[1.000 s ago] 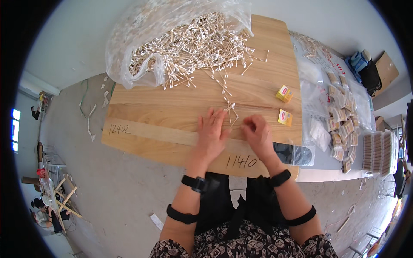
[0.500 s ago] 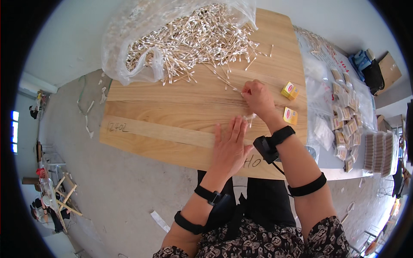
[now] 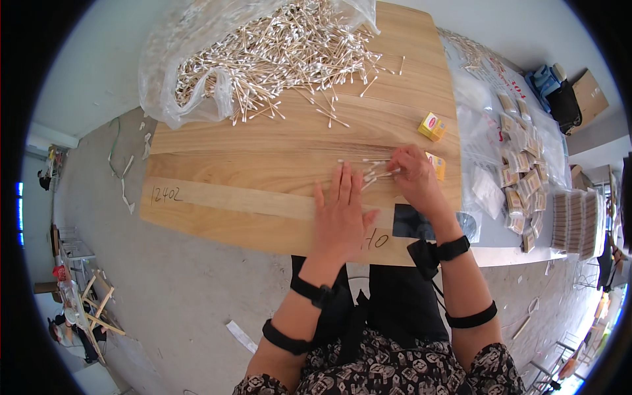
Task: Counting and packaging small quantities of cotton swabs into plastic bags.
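My left hand (image 3: 339, 214) lies flat on the wooden table (image 3: 243, 161), fingers stretched out, their tips beside a few loose cotton swabs (image 3: 374, 176). From the right, my right hand (image 3: 416, 176) reaches in with its fingers pinched at the ends of these swabs; how many it grips is partly hidden. Beyond the hands, a large heap of cotton swabs (image 3: 283, 49) spills out of a clear plastic bag (image 3: 158, 79). Just past my right hand stand two small yellow boxes, one in the open (image 3: 432, 126) and one partly covered by the hand (image 3: 436, 164).
On the grey surface to the right are several small swab packs (image 3: 520, 178), clear plastic bags (image 3: 487, 191) and stacked packs (image 3: 578, 224). A dark square (image 3: 412, 222) lies by my right wrist. Stray swabs (image 3: 332, 118) lie before the heap.
My right hand has moved nearer to me and slightly right, from the stray swabs to those by my left hand. More swabs show between the hands. The view has shifted slightly.
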The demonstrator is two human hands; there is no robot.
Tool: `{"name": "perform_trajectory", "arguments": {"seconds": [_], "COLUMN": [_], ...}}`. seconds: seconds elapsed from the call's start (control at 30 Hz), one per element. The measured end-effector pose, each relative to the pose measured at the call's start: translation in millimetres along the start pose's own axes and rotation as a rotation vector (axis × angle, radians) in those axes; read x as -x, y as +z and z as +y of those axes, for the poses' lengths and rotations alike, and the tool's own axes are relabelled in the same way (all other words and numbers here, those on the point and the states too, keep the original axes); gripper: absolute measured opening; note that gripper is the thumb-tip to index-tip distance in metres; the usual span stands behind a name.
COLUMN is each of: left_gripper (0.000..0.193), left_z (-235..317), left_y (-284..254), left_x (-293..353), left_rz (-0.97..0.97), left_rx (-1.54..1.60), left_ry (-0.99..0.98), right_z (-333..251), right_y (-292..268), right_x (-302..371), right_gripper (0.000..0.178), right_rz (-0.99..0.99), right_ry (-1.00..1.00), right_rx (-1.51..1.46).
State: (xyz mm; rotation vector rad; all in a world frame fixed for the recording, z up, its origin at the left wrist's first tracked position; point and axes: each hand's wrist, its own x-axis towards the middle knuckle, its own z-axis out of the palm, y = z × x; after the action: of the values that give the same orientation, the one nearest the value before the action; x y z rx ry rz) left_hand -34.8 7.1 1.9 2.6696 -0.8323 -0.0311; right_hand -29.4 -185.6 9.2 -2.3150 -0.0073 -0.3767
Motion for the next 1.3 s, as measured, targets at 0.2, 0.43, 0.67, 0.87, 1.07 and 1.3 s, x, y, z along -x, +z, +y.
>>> {"name": "perform_trajectory", "arguments": {"seconds": [0.2, 0.43, 0.67, 0.87, 1.07, 1.3], "left_gripper": [0.08, 0.081, 0.069, 0.064, 0.058, 0.051], "left_z": [-26, -20, -42, -34, -32, -34], "left_y": [-3, -10, 1, -7, -10, -8], "left_x": [-24, -9, -3, -5, -6, -5], "left_rz": [-0.016, 0.12, 0.353, 0.276, 0.254, 0.262], "left_rx": [-0.062, 0.05, 0.311, 0.263, 0.21, 0.24], "left_ry": [0.078, 0.089, 0.055, 0.07, 0.089, 0.082], "right_z": [-10, -15, -32, -31, -39, -39], "right_y": [-2, 8, 22, 35, 40, 42], "right_x": [27, 51, 38, 40, 47, 57], "right_gripper": [0.01, 0.011, 0.017, 0.018, 0.016, 0.015], "right_rz": [0.027, 0.08, 0.202, 0.154, 0.213, 0.263], "right_ry": [0.005, 0.047, 0.068, 0.026, 0.04, 0.04], "right_rx": [0.012, -0.071, -0.014, 0.072, 0.018, -0.049]}}
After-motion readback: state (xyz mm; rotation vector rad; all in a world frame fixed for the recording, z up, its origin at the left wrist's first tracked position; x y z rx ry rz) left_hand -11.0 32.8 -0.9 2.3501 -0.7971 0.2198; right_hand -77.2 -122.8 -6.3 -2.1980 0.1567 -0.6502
